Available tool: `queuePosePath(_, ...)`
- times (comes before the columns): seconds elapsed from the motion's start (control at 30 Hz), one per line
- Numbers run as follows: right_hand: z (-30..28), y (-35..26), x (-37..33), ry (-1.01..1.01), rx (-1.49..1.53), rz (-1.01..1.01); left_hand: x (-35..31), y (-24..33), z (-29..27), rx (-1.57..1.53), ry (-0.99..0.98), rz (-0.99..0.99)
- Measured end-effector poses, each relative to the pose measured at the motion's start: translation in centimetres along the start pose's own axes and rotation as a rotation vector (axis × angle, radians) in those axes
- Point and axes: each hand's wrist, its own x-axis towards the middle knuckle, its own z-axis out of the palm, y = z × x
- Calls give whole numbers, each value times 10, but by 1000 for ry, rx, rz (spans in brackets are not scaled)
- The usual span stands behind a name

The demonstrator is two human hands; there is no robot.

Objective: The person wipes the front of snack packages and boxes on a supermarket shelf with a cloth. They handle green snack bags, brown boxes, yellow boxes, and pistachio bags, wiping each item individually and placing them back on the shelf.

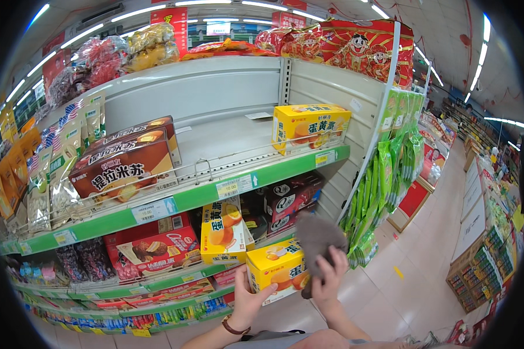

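Note:
A yellow snack-cake box (272,267) is tilted in front of the shelf, with pictures of round cakes on it. My left hand (249,299) grips it at its left side, thumb along the lower front. In my right hand (330,278) is a dark grey cloth (320,235), smeared by motion, that covers the box's right end. Just behind stands another yellow box (222,230), upright at the edge of the lower shelf. A third yellow box (311,125) sits at the right end of the upper shelf.
Brown cake boxes (125,163) stand on the upper shelf's left part. Red boxes (157,244) and dark boxes (292,198) fill parts of the shelf below. Green packets (384,174) hang at the shelf's right end. A tiled aisle (413,256) runs along the right, with stacked cartons (474,279) beyond.

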Motion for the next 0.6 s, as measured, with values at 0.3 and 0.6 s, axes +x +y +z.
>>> queuePosePath(0.3,20,-40,-12,-3,64,57,15,-1,-18,92,-83,-57)
queuePosePath(0.6,34,-66,-33,19,-182,-160,28,2,-38,-40,-224,-132)
